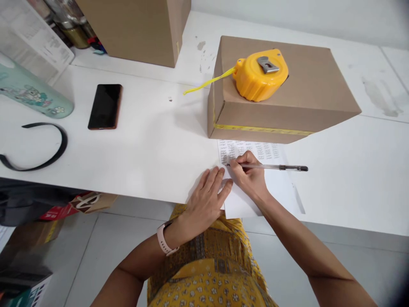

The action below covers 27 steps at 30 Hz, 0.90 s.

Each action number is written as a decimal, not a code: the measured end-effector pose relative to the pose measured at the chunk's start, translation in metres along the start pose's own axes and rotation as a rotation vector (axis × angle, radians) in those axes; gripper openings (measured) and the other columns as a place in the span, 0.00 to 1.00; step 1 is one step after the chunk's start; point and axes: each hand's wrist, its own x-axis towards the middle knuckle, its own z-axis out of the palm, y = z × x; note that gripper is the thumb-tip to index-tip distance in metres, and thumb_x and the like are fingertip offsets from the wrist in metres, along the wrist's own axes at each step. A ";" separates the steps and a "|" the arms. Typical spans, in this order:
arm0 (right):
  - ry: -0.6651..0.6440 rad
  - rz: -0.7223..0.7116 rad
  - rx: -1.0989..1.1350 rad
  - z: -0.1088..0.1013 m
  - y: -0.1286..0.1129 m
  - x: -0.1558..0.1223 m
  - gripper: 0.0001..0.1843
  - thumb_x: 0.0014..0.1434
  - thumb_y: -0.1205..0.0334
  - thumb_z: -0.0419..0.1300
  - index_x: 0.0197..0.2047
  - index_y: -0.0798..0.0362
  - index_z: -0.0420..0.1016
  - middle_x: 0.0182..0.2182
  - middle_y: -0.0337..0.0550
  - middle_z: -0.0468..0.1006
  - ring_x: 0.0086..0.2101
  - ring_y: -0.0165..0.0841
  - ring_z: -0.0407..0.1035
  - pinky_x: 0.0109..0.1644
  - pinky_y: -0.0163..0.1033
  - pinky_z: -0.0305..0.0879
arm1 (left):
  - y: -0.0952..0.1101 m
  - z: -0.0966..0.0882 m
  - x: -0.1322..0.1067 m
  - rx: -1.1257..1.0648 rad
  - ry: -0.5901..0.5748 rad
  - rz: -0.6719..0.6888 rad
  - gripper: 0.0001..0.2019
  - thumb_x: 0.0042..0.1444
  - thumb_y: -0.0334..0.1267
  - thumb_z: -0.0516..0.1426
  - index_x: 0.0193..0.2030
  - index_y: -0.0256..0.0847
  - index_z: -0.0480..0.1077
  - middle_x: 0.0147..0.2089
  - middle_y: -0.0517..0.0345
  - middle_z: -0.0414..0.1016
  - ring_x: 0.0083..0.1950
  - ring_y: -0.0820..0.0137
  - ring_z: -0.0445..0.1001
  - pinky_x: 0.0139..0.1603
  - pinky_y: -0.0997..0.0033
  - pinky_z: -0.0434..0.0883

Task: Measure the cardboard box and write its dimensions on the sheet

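Observation:
My right hand (251, 177) is closed around a clear pen (275, 167), its tip on a white sheet of paper (277, 181) with rows of small handwritten entries. My left hand (206, 200) lies flat, fingers spread, pressing the sheet's left edge at the front of the white table (150, 145). A pale watch is on my left wrist. Just behind the sheet stands a closed cardboard box (306, 91). A yellow tape measure (260, 74) rests on top of it, its yellow tape running down the box's left side and along its front bottom edge.
A black phone (105, 105) lies face up at the left. Further left are a mint bottle on its side (32, 94) and a curved black strap (38, 147). A larger cardboard box (137, 27) stands at the back. Bags and boxes sit on the floor at the left.

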 end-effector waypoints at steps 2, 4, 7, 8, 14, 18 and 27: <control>-0.001 -0.003 -0.009 0.000 0.001 0.000 0.14 0.61 0.61 0.64 0.29 0.48 0.62 0.21 0.31 0.63 0.22 0.27 0.55 0.26 0.36 0.51 | 0.000 0.000 -0.001 0.002 0.009 0.003 0.40 0.60 0.48 0.66 0.72 0.31 0.58 0.77 0.27 0.55 0.78 0.41 0.54 0.76 0.39 0.58; -0.003 -0.007 -0.021 0.000 0.003 0.000 0.14 0.61 0.61 0.64 0.29 0.48 0.62 0.21 0.31 0.63 0.22 0.27 0.55 0.26 0.37 0.51 | 0.000 0.001 -0.001 -0.001 0.006 -0.002 0.39 0.61 0.47 0.65 0.73 0.32 0.57 0.77 0.28 0.55 0.79 0.42 0.54 0.76 0.39 0.57; -0.012 0.000 -0.035 -0.001 0.004 -0.001 0.14 0.62 0.60 0.64 0.29 0.48 0.62 0.21 0.31 0.64 0.22 0.27 0.55 0.26 0.37 0.51 | 0.001 0.001 -0.002 0.003 -0.001 -0.011 0.38 0.61 0.43 0.64 0.73 0.32 0.57 0.78 0.29 0.54 0.79 0.43 0.53 0.77 0.39 0.56; -0.016 -0.002 -0.041 -0.001 0.005 -0.001 0.14 0.62 0.59 0.63 0.29 0.48 0.63 0.21 0.31 0.64 0.22 0.27 0.56 0.26 0.37 0.51 | 0.001 0.001 -0.002 0.005 -0.001 -0.012 0.38 0.60 0.42 0.64 0.73 0.32 0.57 0.78 0.30 0.54 0.79 0.43 0.53 0.77 0.39 0.56; -0.027 -0.023 -0.065 -0.002 0.004 -0.001 0.14 0.63 0.58 0.64 0.29 0.48 0.63 0.21 0.31 0.64 0.23 0.27 0.57 0.27 0.36 0.54 | 0.001 0.003 -0.001 -0.003 0.007 -0.007 0.42 0.57 0.46 0.68 0.72 0.32 0.57 0.77 0.28 0.54 0.79 0.43 0.53 0.77 0.40 0.56; -0.028 -0.015 -0.073 -0.002 0.001 -0.001 0.14 0.62 0.58 0.64 0.29 0.48 0.63 0.21 0.31 0.64 0.22 0.27 0.57 0.26 0.36 0.54 | 0.000 0.003 -0.001 0.009 0.024 -0.002 0.42 0.57 0.48 0.68 0.72 0.31 0.58 0.77 0.27 0.55 0.79 0.42 0.54 0.77 0.40 0.58; -0.041 -0.011 -0.092 -0.002 0.000 -0.001 0.14 0.62 0.58 0.64 0.29 0.48 0.62 0.20 0.31 0.65 0.22 0.27 0.57 0.26 0.36 0.56 | 0.001 0.002 -0.001 -0.006 0.042 0.000 0.40 0.56 0.45 0.68 0.71 0.31 0.59 0.76 0.26 0.57 0.78 0.41 0.56 0.76 0.39 0.58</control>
